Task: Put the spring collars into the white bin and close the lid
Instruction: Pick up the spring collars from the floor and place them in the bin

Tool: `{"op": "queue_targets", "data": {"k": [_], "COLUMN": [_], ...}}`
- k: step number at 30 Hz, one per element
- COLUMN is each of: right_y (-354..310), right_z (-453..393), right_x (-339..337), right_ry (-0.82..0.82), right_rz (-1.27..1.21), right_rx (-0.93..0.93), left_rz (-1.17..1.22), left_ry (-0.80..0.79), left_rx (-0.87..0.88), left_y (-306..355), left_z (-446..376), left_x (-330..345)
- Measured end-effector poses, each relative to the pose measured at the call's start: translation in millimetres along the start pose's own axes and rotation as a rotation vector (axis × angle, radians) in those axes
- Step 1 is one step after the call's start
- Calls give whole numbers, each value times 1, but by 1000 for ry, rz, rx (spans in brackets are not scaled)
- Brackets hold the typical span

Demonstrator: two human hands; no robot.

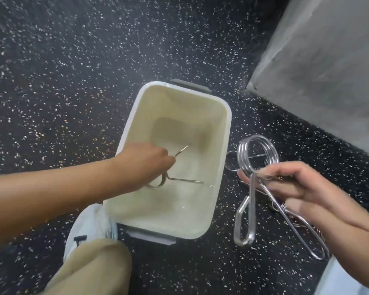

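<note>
one spring collar [158, 179] is inside the open white bin [227, 133], above its floor, gripped by the left hand [146, 158], which reaches in over the bin's left rim. a second spring collar [251, 165] is held outside the bin, just beside its right wall, pinched at the handles by the right hand [296, 186] with the coil uppermost; more collars [232, 165] lie on the floor beneath it. the bin stands on dark speckled flooring [62, 81], a white shoe [90, 228] touching its near left corner and a grey wall [320, 67] to the right.
</note>
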State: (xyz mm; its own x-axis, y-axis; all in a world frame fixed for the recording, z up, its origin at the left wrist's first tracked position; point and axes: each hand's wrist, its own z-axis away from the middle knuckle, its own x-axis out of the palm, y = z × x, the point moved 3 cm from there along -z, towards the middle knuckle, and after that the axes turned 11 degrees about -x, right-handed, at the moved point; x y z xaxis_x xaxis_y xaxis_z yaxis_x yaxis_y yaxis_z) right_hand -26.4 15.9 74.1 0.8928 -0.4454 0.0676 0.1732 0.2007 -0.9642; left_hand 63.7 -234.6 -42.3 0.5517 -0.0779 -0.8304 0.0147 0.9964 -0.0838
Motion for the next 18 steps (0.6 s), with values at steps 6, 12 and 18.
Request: {"op": "queue_targets", "data": {"k": [6, 12, 18], "right_y": [11, 31, 28], "right_z": [-2, -20, -51], "right_x": [11, 16, 16], "right_ry": [253, 313, 329], "right_rz": [170, 237, 411], "right_rx": [51, 121, 115], "left_rz": [-117, -189, -150], "left_ry": [-88, -174, -186], "left_rx": [28, 58, 96], "left_y": [7, 17, 17], "left_z": [-25, -28, -24], "left_x": [16, 35, 27]}}
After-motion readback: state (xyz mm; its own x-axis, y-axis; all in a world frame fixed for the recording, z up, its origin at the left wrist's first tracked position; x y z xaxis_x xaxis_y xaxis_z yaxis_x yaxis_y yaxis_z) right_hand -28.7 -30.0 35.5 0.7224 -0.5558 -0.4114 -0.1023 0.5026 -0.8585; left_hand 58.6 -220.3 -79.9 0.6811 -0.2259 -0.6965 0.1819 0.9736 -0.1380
